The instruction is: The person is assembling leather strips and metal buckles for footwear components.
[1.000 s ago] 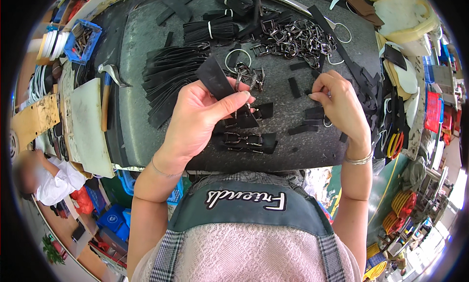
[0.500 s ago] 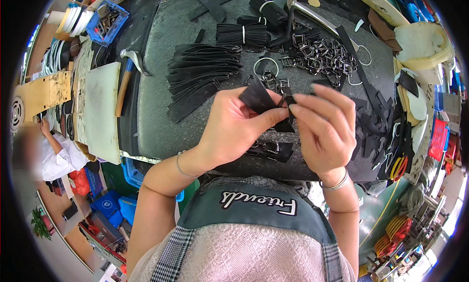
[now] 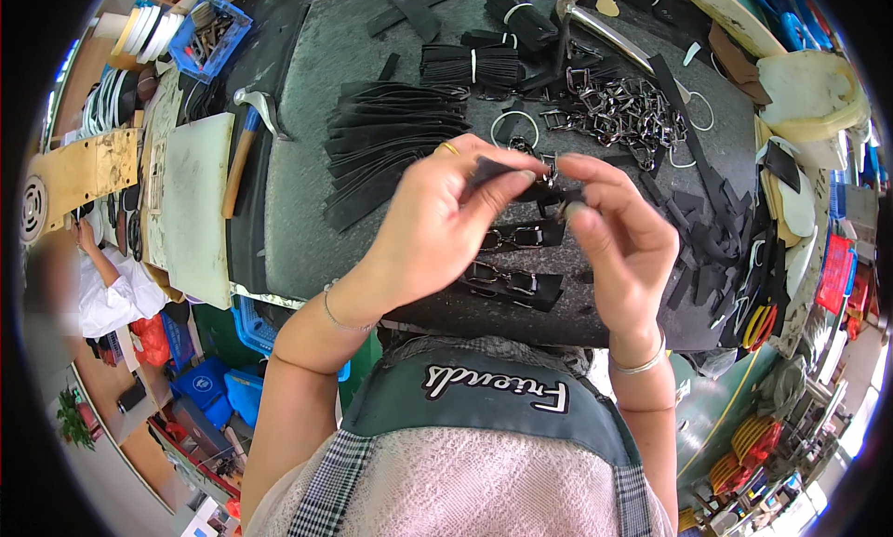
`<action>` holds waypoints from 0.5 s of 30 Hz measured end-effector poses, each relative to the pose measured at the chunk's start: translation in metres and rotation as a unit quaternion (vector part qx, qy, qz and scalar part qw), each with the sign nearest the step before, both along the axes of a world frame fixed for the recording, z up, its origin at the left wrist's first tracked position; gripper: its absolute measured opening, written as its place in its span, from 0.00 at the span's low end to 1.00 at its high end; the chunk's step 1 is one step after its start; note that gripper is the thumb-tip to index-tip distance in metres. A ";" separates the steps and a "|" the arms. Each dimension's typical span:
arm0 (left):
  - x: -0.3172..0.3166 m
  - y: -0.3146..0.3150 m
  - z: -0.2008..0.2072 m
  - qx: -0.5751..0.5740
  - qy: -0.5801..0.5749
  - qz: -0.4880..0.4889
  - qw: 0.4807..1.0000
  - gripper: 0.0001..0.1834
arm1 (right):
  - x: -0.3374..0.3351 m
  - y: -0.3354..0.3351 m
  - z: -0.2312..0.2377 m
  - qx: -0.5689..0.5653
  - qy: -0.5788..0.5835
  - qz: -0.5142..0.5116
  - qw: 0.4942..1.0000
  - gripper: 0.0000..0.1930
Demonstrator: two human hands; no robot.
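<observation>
My left hand is closed on a black leather strap, pinched between thumb and fingers. At its right end a small metal buckle shows, partly hidden by fingertips. My right hand is close beside it, thumb and index finger apart; the fingertips are at the buckle and a short dark strap end. Below my hands lie strap pieces with metal buckles. A fanned stack of black straps lies to the left, and a heap of metal buckles is beyond my right hand.
A hammer lies on the left near a pale board. At the far side are tied black strap bundles and a long metal tool. Black offcuts and yellow-orange-handled scissors lie on the right. Another person is far left.
My right thumb and fingers have spread apart around the buckle end. My left hand has shifted slightly left and turned, with the strap still in it. More of the buckled pieces below shows.
</observation>
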State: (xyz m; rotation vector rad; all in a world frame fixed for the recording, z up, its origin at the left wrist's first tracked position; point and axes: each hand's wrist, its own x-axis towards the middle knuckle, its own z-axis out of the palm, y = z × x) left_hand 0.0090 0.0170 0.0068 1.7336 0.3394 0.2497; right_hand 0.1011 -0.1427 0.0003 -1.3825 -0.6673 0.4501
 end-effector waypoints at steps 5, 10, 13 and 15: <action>0.002 -0.005 0.007 -0.279 0.026 0.064 0.958 0.06 | 0.001 0.008 0.003 -0.083 -0.104 0.044 0.990 0.06; -0.009 0.011 0.007 -0.224 0.077 0.022 0.971 0.05 | 0.008 0.001 0.008 -0.142 -0.142 0.059 0.978 0.07; -0.014 0.012 -0.005 -0.375 0.053 -0.009 0.925 0.07 | 0.007 -0.001 0.010 -0.142 -0.124 0.070 0.979 0.07; -0.013 0.005 -0.006 -0.489 0.072 0.041 0.868 0.05 | 0.006 -0.001 0.010 -0.134 -0.133 0.074 0.979 0.07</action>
